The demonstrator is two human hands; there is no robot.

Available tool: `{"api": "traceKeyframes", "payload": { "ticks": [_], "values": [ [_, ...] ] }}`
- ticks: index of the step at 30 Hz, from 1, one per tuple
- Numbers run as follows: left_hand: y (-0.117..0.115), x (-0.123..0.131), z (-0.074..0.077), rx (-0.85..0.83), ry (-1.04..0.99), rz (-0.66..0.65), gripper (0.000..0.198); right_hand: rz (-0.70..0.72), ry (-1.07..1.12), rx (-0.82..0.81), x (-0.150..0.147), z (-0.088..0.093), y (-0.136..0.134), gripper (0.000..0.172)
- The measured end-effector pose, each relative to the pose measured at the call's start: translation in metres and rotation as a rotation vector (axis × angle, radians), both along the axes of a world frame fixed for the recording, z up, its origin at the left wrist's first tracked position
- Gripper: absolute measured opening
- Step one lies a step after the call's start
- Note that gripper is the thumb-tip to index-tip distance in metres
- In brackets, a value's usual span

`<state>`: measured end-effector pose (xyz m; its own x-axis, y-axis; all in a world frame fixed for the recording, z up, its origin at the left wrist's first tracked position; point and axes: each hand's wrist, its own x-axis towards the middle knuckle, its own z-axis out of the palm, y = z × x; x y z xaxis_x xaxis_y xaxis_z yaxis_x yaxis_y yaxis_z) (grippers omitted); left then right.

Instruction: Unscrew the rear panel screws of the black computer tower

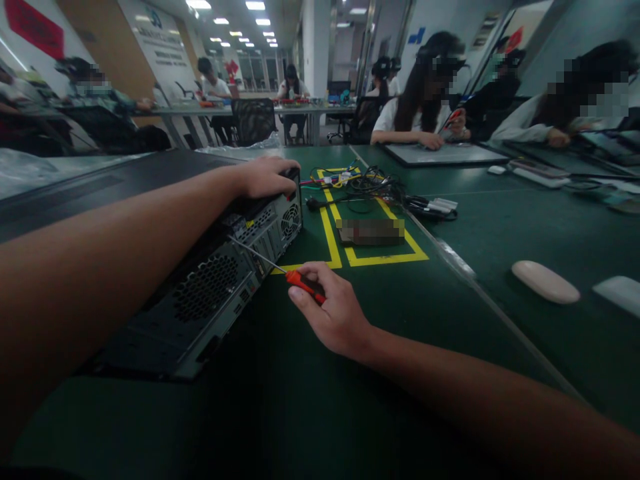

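Observation:
A black desktop computer case lies on its side on the green table, its grey rear panel with vents and ports facing me. My left hand reaches across the case and grips its far upper rear corner, the fingers bent over the edge. In my right hand is a screwdriver with a red and black handle, held between thumb and fingers. The thin shaft slants up and left to the rear panel. Its tip meets the panel near the expansion slots, but what it touches is too small to tell.
Yellow tape marks boxes on the table, with a blurred dark object inside one. Tangled cables lie behind it. To the right are a pale oval mouse and a white object. Co-workers sit across the table.

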<state>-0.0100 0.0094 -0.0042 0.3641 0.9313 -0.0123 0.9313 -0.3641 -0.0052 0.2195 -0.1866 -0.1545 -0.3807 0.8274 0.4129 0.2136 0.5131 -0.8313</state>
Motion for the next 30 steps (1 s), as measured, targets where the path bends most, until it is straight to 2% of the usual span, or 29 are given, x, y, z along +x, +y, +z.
{"api": "traceKeyframes", "payload": {
  "ticks": [3,13,30],
  "values": [
    [0.0009,-0.0007,-0.0004,0.006,-0.021,-0.010,0.098,-0.004,-0.011,-0.021,0.0000,-0.0011,-0.0003,0.029],
    [-0.0009,0.0008,0.0009,-0.010,-0.038,-0.011,0.100,-0.005,0.002,0.003,-0.0012,-0.0027,0.0034,0.015],
    [0.0011,-0.0015,0.0001,0.013,0.002,-0.021,0.099,-0.019,-0.004,-0.007,-0.0014,-0.0010,0.0007,0.015]
  ]
}}
